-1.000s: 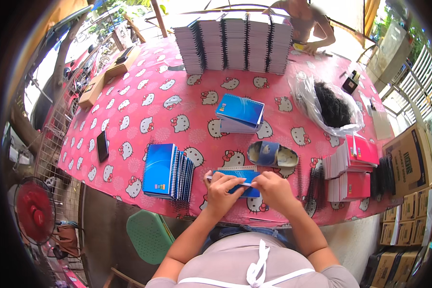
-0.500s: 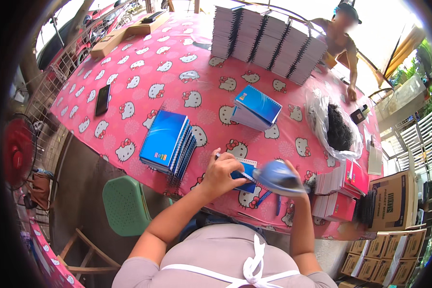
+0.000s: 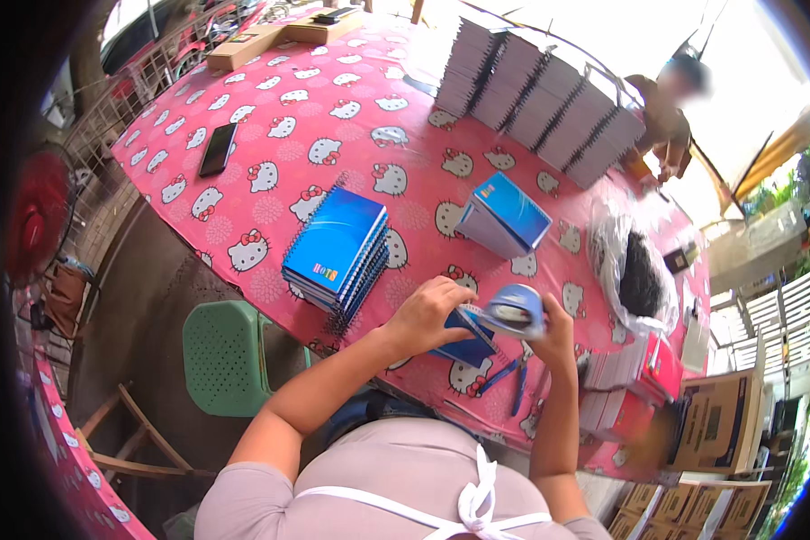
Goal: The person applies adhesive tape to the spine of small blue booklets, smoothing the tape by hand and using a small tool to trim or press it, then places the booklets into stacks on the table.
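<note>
By the right side of the broad pink table [image 3: 252, 214] I see a cardboard box [image 3: 715, 418], its contents hidden, and a clear plastic bag [image 3: 607, 261] holding a black tangle [image 3: 643, 279]. The right hand [image 3: 556, 333] closes round a blue slipper [image 3: 515, 309]. The left hand [image 3: 430, 315], fingers nearly pinched, grips the small blue notebook [image 3: 463, 350] near the table's front edge; I'd hold it firmly, fingertips clear of the slipper.

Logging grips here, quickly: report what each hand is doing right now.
Left hand: closed on the edge of a small blue-covered notebook.
Right hand: closed, holding a blue slide sandal.
</note>
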`<control>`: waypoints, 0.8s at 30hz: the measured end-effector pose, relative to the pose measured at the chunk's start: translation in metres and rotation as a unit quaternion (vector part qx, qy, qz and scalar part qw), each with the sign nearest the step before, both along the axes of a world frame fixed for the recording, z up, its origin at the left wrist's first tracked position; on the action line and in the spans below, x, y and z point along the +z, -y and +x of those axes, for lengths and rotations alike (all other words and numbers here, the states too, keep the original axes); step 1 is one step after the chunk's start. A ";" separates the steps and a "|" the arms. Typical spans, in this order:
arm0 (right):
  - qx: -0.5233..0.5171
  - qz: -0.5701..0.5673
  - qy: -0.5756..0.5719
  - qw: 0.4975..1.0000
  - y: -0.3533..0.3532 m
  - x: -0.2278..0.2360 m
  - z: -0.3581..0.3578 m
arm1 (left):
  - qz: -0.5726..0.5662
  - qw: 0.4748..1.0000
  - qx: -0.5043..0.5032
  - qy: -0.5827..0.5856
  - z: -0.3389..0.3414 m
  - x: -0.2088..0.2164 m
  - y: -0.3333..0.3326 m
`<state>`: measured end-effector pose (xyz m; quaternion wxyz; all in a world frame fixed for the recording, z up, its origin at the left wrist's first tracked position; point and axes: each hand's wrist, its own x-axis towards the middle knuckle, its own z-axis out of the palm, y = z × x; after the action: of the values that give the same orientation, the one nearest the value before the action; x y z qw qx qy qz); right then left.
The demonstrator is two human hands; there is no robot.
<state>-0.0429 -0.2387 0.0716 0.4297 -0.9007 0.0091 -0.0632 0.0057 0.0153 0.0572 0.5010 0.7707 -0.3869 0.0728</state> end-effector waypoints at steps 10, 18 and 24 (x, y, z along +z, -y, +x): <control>0.080 0.003 0.009 0.997 -0.012 -0.012 0.018 | -0.110 0.972 -0.006 -0.207 -0.003 -0.030 -0.019; 0.009 -0.186 0.012 0.983 -0.031 -0.011 0.022 | -0.260 0.906 -0.061 -0.328 -0.005 -0.038 -0.033; -0.137 -0.417 0.159 0.884 -0.015 -0.027 -0.003 | -0.290 0.830 -0.079 -0.469 -0.001 -0.019 -0.036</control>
<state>-0.0461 -0.2240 0.0442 -0.0025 -0.9644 0.0369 -0.2620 0.0047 0.0517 0.0385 0.8267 0.4984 -0.1260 -0.2286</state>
